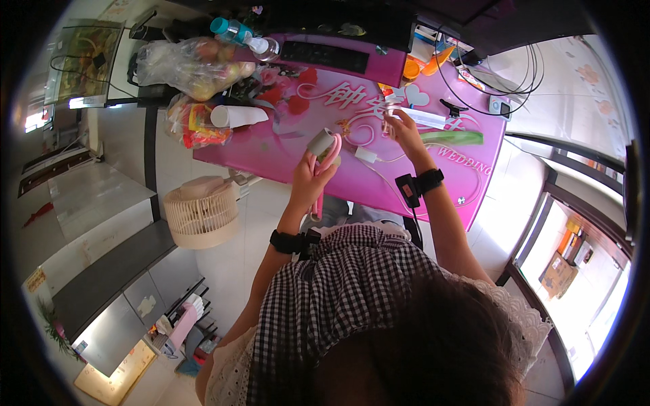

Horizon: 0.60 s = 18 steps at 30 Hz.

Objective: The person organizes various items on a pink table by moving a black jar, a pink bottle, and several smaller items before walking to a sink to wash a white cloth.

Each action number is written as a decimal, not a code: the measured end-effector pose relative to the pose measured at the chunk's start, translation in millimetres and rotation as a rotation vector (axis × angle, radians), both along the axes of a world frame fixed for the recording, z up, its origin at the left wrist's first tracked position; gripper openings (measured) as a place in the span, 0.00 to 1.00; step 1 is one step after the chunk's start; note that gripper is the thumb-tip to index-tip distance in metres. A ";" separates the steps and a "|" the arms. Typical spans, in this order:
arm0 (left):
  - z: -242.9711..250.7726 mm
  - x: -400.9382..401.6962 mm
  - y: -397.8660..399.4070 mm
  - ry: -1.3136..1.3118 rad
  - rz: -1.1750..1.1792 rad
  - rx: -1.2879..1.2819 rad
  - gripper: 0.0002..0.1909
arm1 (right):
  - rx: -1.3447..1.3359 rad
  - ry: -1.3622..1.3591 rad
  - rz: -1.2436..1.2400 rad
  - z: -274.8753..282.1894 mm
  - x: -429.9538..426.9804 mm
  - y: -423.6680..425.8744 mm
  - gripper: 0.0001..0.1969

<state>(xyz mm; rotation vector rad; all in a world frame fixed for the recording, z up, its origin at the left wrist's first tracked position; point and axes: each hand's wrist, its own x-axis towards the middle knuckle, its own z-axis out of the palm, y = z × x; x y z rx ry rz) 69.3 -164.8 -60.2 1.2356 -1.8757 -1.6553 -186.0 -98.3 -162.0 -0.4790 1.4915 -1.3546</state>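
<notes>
My left hand (311, 177) is closed around a pink-handled tool (329, 156) and a short grey cylinder (321, 142), held over the front edge of a pink glass-topped table (284, 157). My right hand (404, 133), farther right, pinches a small shiny object (390, 114) whose kind I cannot tell. Beside that hand lie a green comb (452, 137) and a clear flat strip (424, 118). Between the hands, a small white block (365, 154) on a white cable rests on the tabletop.
Plastic bags of fruit (203, 66), a white paper roll (238, 116) and bottles (231, 31) stand at the left and back. A black clip (453, 108), an orange jar (410, 70) and loose cables are at the right. A beige fan (201, 215) stands left of the table.
</notes>
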 end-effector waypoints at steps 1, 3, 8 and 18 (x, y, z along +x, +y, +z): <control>-2.6 0.1 0.4 0.004 -0.003 0.024 0.24 | -0.051 -0.400 -0.057 12.0 -0.4 0.0 0.12; -6.9 -1.1 2.0 0.009 -0.010 0.048 0.24 | -0.087 -0.554 -0.092 34.6 2.0 7.2 0.12; -9.3 -5.6 2.0 0.065 -0.061 0.050 0.25 | -0.266 -0.841 -0.044 59.2 5.4 19.7 0.12; -7.2 -17.6 7.3 0.025 -0.071 0.072 0.22 | -0.126 -0.043 -0.062 68.6 30.4 33.0 0.14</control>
